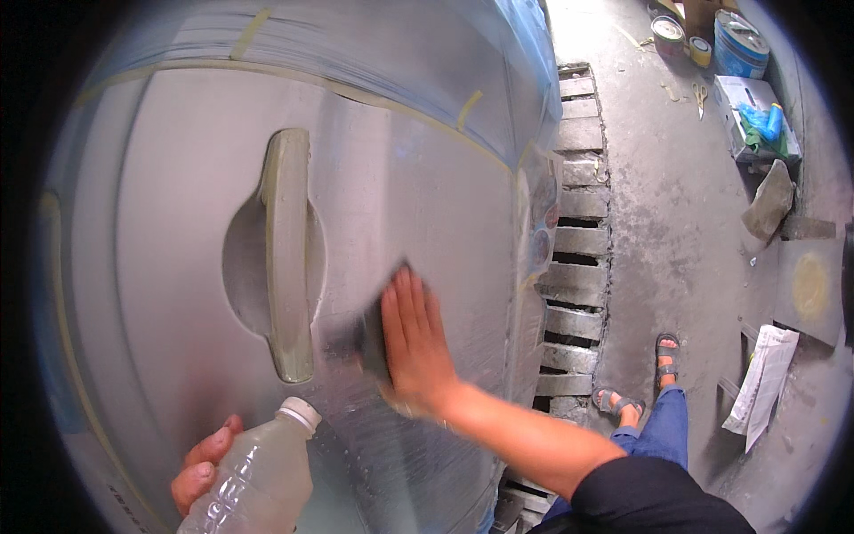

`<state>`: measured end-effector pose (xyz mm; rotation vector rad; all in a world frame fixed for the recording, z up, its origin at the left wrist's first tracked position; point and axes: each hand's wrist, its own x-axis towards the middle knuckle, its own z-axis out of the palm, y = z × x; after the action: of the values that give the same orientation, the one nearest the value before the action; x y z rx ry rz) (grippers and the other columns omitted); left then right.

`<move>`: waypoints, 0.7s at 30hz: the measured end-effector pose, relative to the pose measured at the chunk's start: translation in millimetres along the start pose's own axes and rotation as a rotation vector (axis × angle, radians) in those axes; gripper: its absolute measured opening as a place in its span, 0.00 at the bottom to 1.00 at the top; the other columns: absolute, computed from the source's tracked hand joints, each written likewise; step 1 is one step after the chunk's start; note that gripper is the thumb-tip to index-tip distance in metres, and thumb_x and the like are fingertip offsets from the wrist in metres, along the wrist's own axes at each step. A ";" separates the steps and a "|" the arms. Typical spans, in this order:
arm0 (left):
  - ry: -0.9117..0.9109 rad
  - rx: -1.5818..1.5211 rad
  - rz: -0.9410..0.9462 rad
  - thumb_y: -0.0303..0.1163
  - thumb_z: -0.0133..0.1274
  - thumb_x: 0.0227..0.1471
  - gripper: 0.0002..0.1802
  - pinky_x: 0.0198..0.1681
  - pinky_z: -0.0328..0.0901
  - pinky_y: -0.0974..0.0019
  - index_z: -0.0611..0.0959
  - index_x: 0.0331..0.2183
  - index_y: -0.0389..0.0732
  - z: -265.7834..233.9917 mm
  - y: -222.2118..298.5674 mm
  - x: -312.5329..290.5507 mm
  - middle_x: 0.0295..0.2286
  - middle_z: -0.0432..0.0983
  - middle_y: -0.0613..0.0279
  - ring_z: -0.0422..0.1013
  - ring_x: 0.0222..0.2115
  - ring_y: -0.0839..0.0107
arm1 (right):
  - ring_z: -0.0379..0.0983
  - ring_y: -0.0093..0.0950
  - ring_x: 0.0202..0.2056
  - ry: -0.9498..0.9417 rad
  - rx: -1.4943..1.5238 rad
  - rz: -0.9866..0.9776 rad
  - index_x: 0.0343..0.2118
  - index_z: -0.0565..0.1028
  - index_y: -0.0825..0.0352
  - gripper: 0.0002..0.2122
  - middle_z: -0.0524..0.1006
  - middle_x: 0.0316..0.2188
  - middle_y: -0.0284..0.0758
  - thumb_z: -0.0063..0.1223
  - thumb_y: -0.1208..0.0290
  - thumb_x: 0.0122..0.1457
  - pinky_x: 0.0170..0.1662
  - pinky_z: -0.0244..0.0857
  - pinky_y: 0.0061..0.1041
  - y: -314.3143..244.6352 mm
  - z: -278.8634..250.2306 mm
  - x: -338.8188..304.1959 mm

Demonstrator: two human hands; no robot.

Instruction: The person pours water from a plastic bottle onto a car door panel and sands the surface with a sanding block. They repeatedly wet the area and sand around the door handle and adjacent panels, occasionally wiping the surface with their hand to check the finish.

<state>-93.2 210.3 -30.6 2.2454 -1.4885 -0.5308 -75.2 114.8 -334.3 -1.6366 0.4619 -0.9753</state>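
Note:
A grey, wet car door panel [445,196] fills the left and middle, with a pale greenish door handle [289,258] standing out over a rounded recess. My right hand [416,343] lies on the panel to the right of the handle, fingers extended together. Under it is a dark sheet of sandpaper [374,343], pressed against the wet surface; its edges show past the fingers, slightly blurred. Below the handle, my left hand [203,467] is wrapped round a clear plastic bottle [258,481] of cloudy liquid, its white cap tilted up toward the panel.
Masking film [427,53] and yellow tape border the panel. A slatted drain cover [574,285] with gaps runs alongside. Feet in sandals [667,356] stand on the concrete floor. Farther right are a blue bucket [740,49], scissors [700,98], a white box [747,93] and paper [763,383].

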 end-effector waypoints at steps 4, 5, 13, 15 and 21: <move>0.423 -0.706 -0.598 0.24 0.68 0.38 0.47 0.48 0.73 0.44 0.63 0.58 0.53 0.6 25.1 14.7 0.58 0.56 0.52 0.53 0.61 0.55 | 0.31 0.56 0.68 -0.015 -0.025 0.028 0.63 0.45 0.81 0.43 0.41 0.65 0.61 0.55 0.67 0.48 0.66 0.27 0.57 3.7 -11.3 8.5; 0.427 -0.767 -0.598 0.25 0.67 0.39 0.45 0.45 0.74 0.43 0.63 0.58 0.53 2.9 26.8 18.2 0.58 0.56 0.53 0.54 0.61 0.54 | 0.32 0.56 0.67 0.051 -0.037 0.050 0.63 0.44 0.81 0.45 0.41 0.65 0.61 0.57 0.63 0.49 0.66 0.29 0.57 10.2 -25.2 46.3; 0.441 -0.605 -0.555 0.30 0.62 0.46 0.36 0.35 0.78 0.45 0.67 0.56 0.53 4.6 18.7 1.6 0.59 0.56 0.54 0.60 0.58 0.51 | 0.34 0.55 0.67 -0.031 -0.049 -0.007 0.63 0.43 0.81 0.45 0.40 0.65 0.61 0.57 0.63 0.49 0.66 0.29 0.56 4.9 -5.2 -11.1; 0.499 -0.695 -0.679 0.31 0.61 0.47 0.34 0.34 0.78 0.46 0.68 0.55 0.53 9.0 27.8 7.0 0.58 0.57 0.54 0.61 0.57 0.51 | 0.33 0.55 0.68 -0.031 -0.072 0.003 0.63 0.43 0.81 0.46 0.40 0.66 0.60 0.58 0.64 0.48 0.66 0.29 0.56 8.4 -13.3 4.9; 0.313 -0.217 -0.219 0.36 0.56 0.52 0.25 0.31 0.79 0.47 0.70 0.52 0.52 24.2 8.3 -1.6 0.57 0.59 0.57 0.68 0.51 0.51 | 0.36 0.56 0.67 0.165 -0.106 0.066 0.63 0.47 0.81 0.42 0.44 0.65 0.61 0.50 0.51 0.57 0.66 0.33 0.54 28.6 -31.7 129.2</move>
<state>-112.7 206.1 -46.7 2.2079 -0.9909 -0.3615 -19.7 -7.7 -313.8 -1.6308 0.6852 -1.0564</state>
